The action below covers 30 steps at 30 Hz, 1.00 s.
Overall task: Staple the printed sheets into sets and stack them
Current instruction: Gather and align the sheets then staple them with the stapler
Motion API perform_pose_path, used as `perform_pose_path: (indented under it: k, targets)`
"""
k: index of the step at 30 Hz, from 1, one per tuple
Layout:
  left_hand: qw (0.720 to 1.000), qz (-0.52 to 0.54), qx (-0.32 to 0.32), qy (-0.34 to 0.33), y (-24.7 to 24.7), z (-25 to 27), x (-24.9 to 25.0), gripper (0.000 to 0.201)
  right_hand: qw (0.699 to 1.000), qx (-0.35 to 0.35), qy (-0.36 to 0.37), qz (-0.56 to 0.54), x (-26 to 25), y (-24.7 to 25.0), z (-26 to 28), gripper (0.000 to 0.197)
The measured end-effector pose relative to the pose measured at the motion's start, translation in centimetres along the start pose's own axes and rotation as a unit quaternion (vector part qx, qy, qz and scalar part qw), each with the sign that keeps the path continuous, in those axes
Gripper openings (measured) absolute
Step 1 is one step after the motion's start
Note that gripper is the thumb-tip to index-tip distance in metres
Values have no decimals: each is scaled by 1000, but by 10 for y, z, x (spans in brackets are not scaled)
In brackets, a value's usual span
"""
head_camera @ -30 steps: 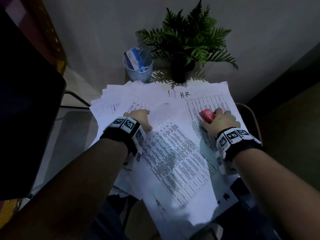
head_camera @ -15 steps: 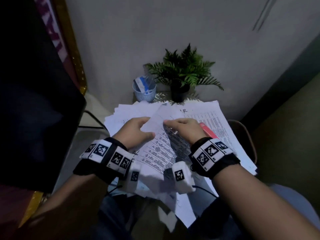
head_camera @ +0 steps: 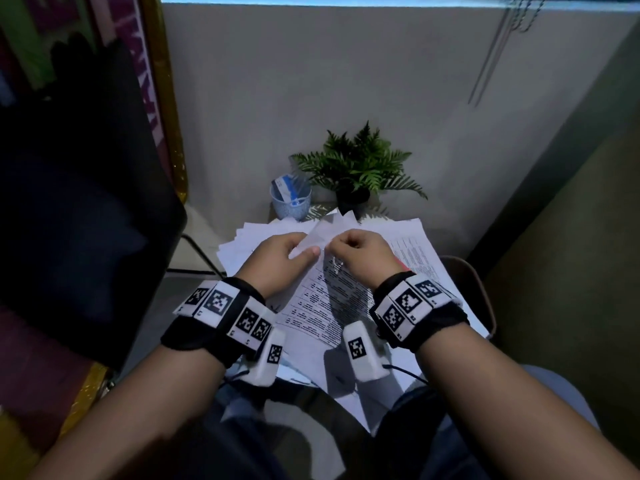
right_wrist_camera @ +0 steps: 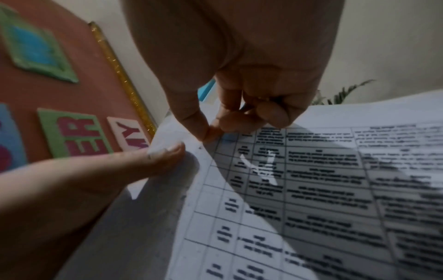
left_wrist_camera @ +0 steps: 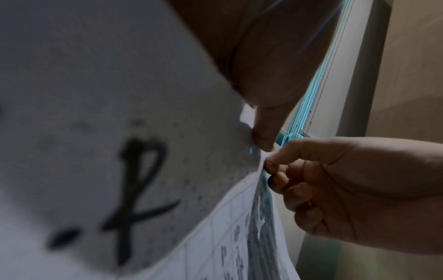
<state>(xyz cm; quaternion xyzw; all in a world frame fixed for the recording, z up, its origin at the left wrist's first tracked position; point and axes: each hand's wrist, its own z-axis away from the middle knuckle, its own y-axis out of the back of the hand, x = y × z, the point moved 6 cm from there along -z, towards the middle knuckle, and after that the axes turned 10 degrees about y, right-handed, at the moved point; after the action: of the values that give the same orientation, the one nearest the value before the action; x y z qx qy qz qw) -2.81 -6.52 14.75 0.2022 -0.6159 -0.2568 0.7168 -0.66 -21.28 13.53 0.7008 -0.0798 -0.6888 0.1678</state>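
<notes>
The surface (head_camera: 460, 271) is small and almost wholly covered by loose printed sheets (head_camera: 412, 244) that spread to its left, right and near edges; at its far edge stand a potted fern (head_camera: 356, 164) and a blue cup (head_camera: 290, 202). A red sliver just right of the right wrist may be the stapler, but too little of it shows to be sure.

The set being worked (head_camera: 322, 306) lies between the forearms. Its long axis runs from the near edge, where it overhangs toward the lap, up to its raised far corner. That corner is the point the next move turns on: both hands meet on it, at about equal reach.

The left hand (head_camera: 284, 261) pinches the corner with the thumb on top. The right hand (head_camera: 360, 258) is curled, its thumb and forefinger tips (right_wrist_camera: 210, 132) nipping the same corner edge, as if squaring or parting the leaves.

Half a second ago the hands lay lower on the sheets with the fingers flatter; now the corner is lifted off the pile. A second ago the right hand gripped the red stapler, which it no longer holds.
</notes>
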Motion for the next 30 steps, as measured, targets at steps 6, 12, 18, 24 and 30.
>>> perform_pose_path:
  k: [6,12,18,24,30]
  targets:
    - [1000,6,20,18,0,-3,6,11,981,65,161,82,-13,7,7,7]
    - [999,-9,34,31,-3,-6,3,18,977,131,152,67,-8,31,-1,6]
    - [995,62,55,60,0,-19,-9,17,975,206,-33,75,59,120,-27,21]
    - [988,103,70,89,-4,-31,-25,24,911,307,-122,248,94,230,-41,27]
    - [985,136,55,95,-7,-32,-20,26,926,250,-135,250,120,253,-56,22]
